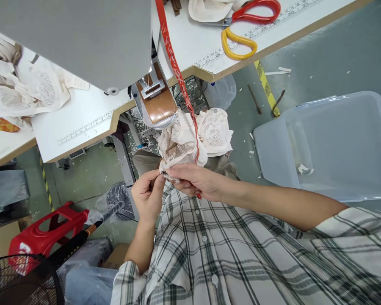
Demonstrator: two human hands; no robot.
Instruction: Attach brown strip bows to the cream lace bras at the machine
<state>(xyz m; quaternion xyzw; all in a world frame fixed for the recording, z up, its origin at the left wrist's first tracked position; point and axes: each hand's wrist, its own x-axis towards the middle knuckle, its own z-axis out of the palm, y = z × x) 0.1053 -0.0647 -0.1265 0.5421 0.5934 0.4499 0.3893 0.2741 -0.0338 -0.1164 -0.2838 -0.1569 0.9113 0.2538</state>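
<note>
My left hand [148, 195] and my right hand [197, 180] meet in front of my chest, both pinching the lower edge of a cream lace garment [190, 137]. The garment bunches up between my hands and the sewing machine head [155, 99] above it. A red ribbon tape [178, 76] runs down from the table top across the lace to my right hand. My fingers are closed on the fabric edge; what lies exactly between the fingertips is too small to make out.
Red and yellow handled scissors [244, 25] lie on the white table [193, 46] with a printed ruler edge. More lace pieces [28, 91] pile at the left. A clear plastic bin [330, 144] stands on the floor at right, a red stool [44, 233] at lower left.
</note>
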